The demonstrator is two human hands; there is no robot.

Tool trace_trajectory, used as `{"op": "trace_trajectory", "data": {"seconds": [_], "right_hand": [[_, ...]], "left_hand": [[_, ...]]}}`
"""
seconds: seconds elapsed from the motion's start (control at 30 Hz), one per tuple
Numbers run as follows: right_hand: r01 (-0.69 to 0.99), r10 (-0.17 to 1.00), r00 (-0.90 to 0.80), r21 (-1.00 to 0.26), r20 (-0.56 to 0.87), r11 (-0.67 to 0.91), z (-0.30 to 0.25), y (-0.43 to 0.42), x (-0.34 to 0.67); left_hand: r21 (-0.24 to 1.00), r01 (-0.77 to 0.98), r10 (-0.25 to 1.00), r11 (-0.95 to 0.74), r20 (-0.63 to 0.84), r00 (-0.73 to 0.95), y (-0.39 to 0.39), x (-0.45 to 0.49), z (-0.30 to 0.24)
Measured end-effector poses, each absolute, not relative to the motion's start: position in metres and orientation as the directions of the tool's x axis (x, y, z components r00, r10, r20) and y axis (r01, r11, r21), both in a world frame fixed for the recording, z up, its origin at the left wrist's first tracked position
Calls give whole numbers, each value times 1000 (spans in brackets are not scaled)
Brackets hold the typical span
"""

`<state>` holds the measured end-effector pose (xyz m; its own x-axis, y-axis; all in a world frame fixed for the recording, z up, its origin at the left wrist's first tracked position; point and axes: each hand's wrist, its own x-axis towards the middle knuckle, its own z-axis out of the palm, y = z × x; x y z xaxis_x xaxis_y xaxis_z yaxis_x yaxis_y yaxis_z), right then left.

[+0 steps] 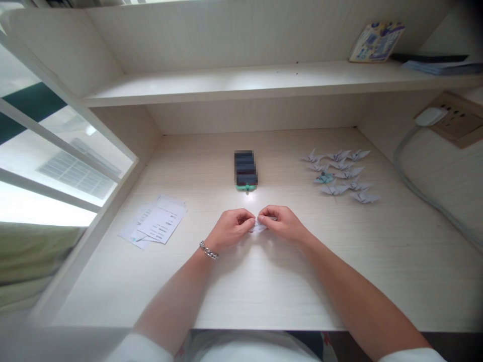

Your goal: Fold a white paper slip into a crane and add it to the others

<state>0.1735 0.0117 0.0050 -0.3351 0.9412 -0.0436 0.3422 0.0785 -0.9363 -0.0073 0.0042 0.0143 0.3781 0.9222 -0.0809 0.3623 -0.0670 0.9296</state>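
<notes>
Pinching a small folded paper point(259, 225) between fingertips, the left hand point(231, 229) and right hand point(284, 222) meet low over the desk point(264, 281), each grip closed on it, folded paper cranes point(341, 175) lying well apart.

The desk point(264, 281) is showing a pale cream wood grain. At one o'clock, the paper cranes point(341, 176) are looking white and grey, one point(324, 177) light blue. At nine o'clock, white paper slips point(156, 223) are carrying dark print. A silver bracelet point(209, 250) is glinting. The booklet point(376, 41), upper right, is showing blue and yellow.
</notes>
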Motion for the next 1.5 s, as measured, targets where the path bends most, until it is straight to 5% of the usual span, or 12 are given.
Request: {"op": "trace_trajectory", "data": {"seconds": [0.3,0.97,1.33,1.5], "right_hand": [[292,937,-335,-957,-101,1,4,15,178],[210,931,-341,-976,-133,-62,3,18,179],[286,931,-350,-958,-102,2,-1,15,178],[282,927,-360,-959,-108,-3,1,14,175]], "left_hand": [[975,201,871,90,-175,459,9,-13,16],[932,353,930,-77,-60,362,7,-11,12],[975,193,891,113,-186,415,9,-10,11],[942,336,920,-24,-111,376,8,-9,9]]}}
